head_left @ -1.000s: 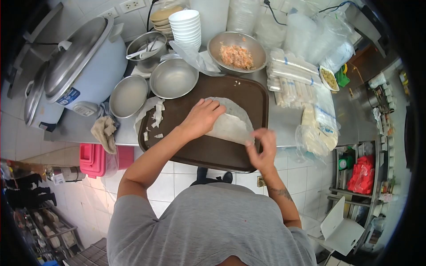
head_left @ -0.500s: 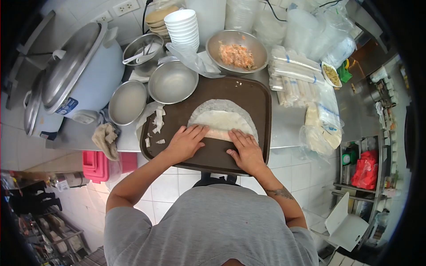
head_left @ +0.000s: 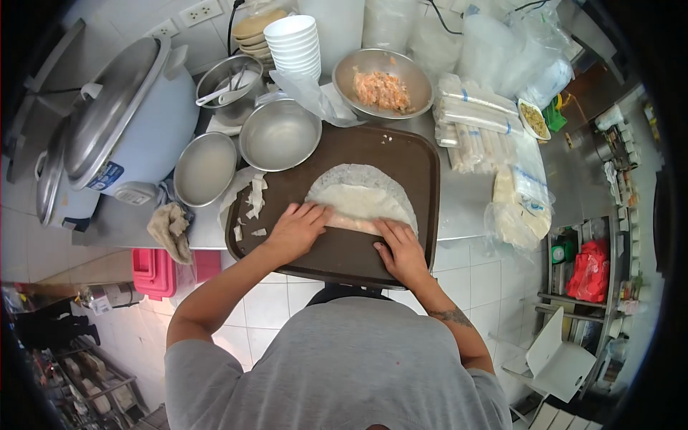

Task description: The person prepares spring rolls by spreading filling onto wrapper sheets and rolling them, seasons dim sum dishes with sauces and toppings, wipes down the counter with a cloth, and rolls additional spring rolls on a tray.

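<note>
On the brown tray (head_left: 401, 261) lies a round, pale rice paper wrapper (head_left: 362, 197), its near side folded over into a filled roll with orange filling showing through (head_left: 351, 223). My left hand (head_left: 299, 233) grips the left end of the roll, fingers curved over it and thumb at the near side. At the right end, my right hand (head_left: 401, 251) holds the roll the same way. The fingertips hide both ends. Torn white scraps (head_left: 256, 197) lie at the tray's left side.
Behind the tray stands a metal bowl (head_left: 346, 75) of orange-and-white shredded filling. Metal bowls (head_left: 281, 135) and a large rice cooker (head_left: 143, 115) are on the left. Plastic-wrapped packs (head_left: 476, 118) lie to the right, beside a small dish (head_left: 534, 120). A cloth (head_left: 169, 228) hangs over the counter edge.
My left hand has shifted slightly left, and my right hand has moved slightly right and toward me. The wrapper's folded near edge now slants down to the right. Both hands stay on it.
</note>
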